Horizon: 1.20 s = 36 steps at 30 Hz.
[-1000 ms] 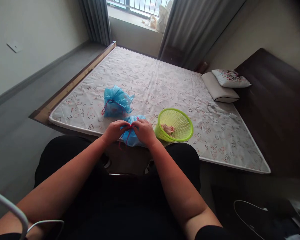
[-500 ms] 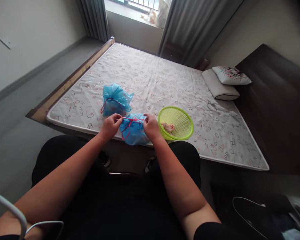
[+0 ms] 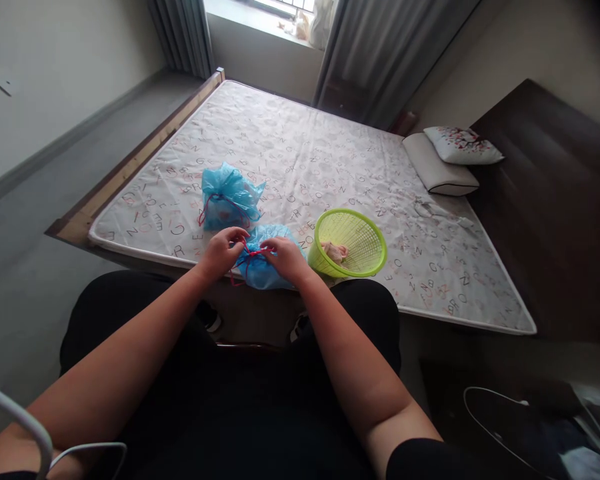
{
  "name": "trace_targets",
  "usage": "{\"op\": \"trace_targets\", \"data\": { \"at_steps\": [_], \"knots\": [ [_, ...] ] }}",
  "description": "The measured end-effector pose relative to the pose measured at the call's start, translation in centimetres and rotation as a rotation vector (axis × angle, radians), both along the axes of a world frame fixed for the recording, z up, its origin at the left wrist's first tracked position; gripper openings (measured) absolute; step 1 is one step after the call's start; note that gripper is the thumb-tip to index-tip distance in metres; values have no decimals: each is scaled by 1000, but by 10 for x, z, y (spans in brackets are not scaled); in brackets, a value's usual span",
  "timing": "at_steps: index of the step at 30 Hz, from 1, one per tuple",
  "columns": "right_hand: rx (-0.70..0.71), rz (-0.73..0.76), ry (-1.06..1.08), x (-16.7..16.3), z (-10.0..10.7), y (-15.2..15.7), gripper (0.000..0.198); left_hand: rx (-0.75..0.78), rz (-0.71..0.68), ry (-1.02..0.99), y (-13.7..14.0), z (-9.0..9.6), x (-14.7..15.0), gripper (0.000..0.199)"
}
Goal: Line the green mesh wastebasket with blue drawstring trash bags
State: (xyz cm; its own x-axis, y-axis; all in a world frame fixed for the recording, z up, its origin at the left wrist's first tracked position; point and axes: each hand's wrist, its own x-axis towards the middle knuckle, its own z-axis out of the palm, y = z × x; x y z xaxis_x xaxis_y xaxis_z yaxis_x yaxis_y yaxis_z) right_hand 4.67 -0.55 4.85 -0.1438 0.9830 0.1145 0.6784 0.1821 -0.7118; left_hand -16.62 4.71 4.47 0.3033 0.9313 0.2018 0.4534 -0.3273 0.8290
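A blue plastic bag (image 3: 267,273) lies at the near edge of the mattress, its neck gathered by a red drawstring (image 3: 253,253). My left hand (image 3: 224,252) pinches the drawstring on the left side of the neck. From the right, my right hand (image 3: 284,257) is closed on the same string, its fingertips close to the knot. Just behind stands a second blue plastic bag (image 3: 229,199), tied round with a red string. To the right, a lime-green mesh basket (image 3: 373,233) leans tilted, with a pale crumpled item (image 3: 335,252) inside.
The bare mattress (image 3: 290,147) carries a printed letter pattern. A beige pillow (image 3: 437,167) and a floral cushion (image 3: 463,145) lie by the dark headboard (image 3: 545,220). A wooden bed rail (image 3: 145,160) runs along the left. White cables (image 3: 480,427) hang at the lower right.
My hands have come closer together, the right one moving left toward the knot. The string between them was stretched wide before and is now shorter. The second bag and basket stay put.
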Motion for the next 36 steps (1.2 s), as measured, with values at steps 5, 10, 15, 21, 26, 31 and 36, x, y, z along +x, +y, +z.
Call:
{"op": "trace_targets", "data": {
  "at_steps": [5, 10, 15, 21, 26, 31, 36],
  "knots": [
    [-23, -73, 50, -3, 4, 1, 11, 233, -153, 54, 0, 0, 1, 29],
    [-16, -164, 183, -3, 8, 0, 8, 193, -199, 52, -10, 9, 4, 17],
    [-64, -507, 563, 6, 11, 7, 6, -37, 91, -154, -10, 19, 2, 24],
    [-160, -613, 1371, 17, 15, 17, 20, -369, 240, -581, 9, 14, 0, 26],
    [-204, -614, 1491, 25, 25, 14, 20, -512, 271, -741, 19, 2, -5, 36],
    [-177, -499, 1232, 29, 37, 8, 22, -499, 277, -845, 27, -1, -16, 31],
    [-74, -525, 1090, 31, 36, 9, 44, -416, 328, -933, 32, 8, -28, 29]
  ]
}}
